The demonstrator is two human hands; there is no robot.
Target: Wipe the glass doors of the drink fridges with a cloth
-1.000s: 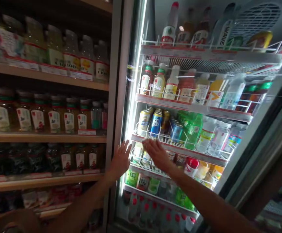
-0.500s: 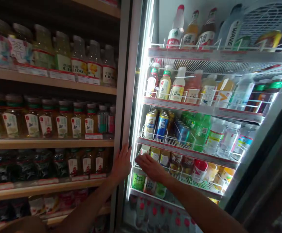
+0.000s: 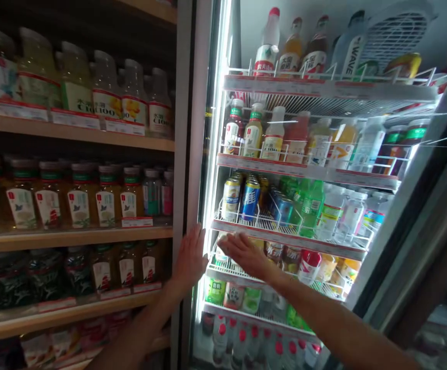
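Note:
My left hand (image 3: 190, 257) is raised with its fingers stretched out, lying against or just in front of the grey frame (image 3: 181, 169) at the cooler's left side. To its right, my right hand (image 3: 246, 253) is extended flat with fingers pointing left, in front of the cans on the fourth shelf. Neither hand holds anything. Whether the right hand touches glass, I cannot tell. Just above it stand a blue can (image 3: 250, 199) and a white-and-gold can (image 3: 231, 197). Beneath it, a green drink pack (image 3: 215, 291) sits on the shelf below. My hand and forearm hide part of the cans.
The lit cooler holds shelves of bottles, among them a green bottle (image 3: 311, 208) and a red-capped bottle (image 3: 268, 43). Wooden shelves (image 3: 92, 237) with juice bottles (image 3: 80, 198) stand at left. A dark frame (image 3: 404, 205) slants along the right. Red-capped bottles (image 3: 242, 341) fill the cooler's bottom.
The view has shifted, so the cooler and shelves appear farther left. Both hands stay outstretched in nearly the same place, with the left slightly farther left in the picture.

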